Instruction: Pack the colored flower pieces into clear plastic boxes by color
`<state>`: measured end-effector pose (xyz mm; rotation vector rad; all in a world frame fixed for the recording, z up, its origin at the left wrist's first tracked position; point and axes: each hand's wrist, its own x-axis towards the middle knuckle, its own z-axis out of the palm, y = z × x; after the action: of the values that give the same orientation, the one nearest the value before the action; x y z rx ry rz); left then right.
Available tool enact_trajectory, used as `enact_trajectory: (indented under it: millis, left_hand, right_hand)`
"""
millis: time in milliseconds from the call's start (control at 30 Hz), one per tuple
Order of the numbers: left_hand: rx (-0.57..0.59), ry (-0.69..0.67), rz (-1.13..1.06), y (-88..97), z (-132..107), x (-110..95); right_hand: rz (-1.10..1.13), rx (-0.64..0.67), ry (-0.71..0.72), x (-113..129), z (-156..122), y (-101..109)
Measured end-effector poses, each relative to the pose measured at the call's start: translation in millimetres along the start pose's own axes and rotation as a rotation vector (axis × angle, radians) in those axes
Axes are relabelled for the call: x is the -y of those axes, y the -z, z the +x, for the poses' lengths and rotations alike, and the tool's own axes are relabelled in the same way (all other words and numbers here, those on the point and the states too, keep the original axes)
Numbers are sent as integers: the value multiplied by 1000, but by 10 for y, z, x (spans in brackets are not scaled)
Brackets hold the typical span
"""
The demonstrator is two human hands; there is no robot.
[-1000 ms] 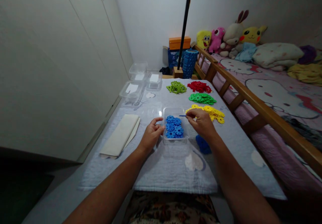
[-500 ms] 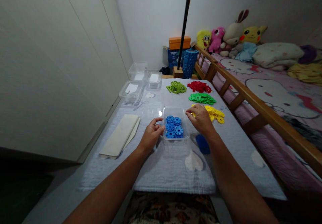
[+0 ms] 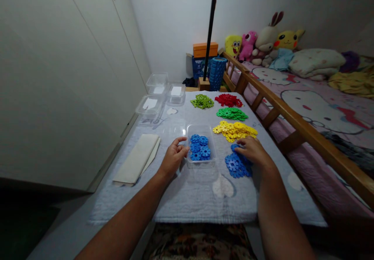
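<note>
A clear plastic box (image 3: 212,157) stands on the cloth in front of me with several blue flower-shaped interlocking discs (image 3: 200,148) inside. My left hand (image 3: 176,154) is at its left wall, thumb and fingers closed against the side. To the right of the box lies a loose pile of the same blue discs (image 3: 236,166). My right hand (image 3: 253,151) is over the far side of this pile, its thumb and forefinger on a blue disc (image 3: 233,147). Part of the pile is hidden under that hand.
Beyond the blue pile lie yellow discs (image 3: 233,129), green discs (image 3: 232,114), red discs (image 3: 228,100) and lime discs (image 3: 202,101). Clear boxes (image 3: 149,106) with white papers stand at the back left. A folded cream cloth (image 3: 137,158) lies left; a wooden bed rail (image 3: 271,96) runs along the right.
My right hand has moved from beside the box's right edge, rightward and nearer, onto the blue pile, uncovering the yellow discs. My left hand stays at the box.
</note>
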<state>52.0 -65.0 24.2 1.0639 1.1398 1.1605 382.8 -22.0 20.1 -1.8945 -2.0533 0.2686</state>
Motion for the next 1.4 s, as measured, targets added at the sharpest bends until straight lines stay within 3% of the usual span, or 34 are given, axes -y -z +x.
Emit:
enact_trajectory:
  millis: [200,533,733,867,1000,1200,1400]
  left_hand:
    - [2,2,-1,10,3,18]
    - [2,20,-13,-1,-6,-3]
    - [-8,25,-15,-11,-7,-20]
    - [-5,37,-20,-14,-10,-27]
    - [2,23,-10,-11,-7,-23]
    - [2,22,-3,-3,1,-5]
    - [-7,13,-7,-9,4,-7]
  right_hand:
    - [28,8,-25,56,13,-55]
    - [491,172,-46,219,-71,241]
    - [599,112,105,799,-18,351]
    - [555,140,254,1223,11,237]
    - [382,172,380,1405,-5,101]
    - [249,52,406,1223,-7,62]
    - [330,-132,215,695,6,253]
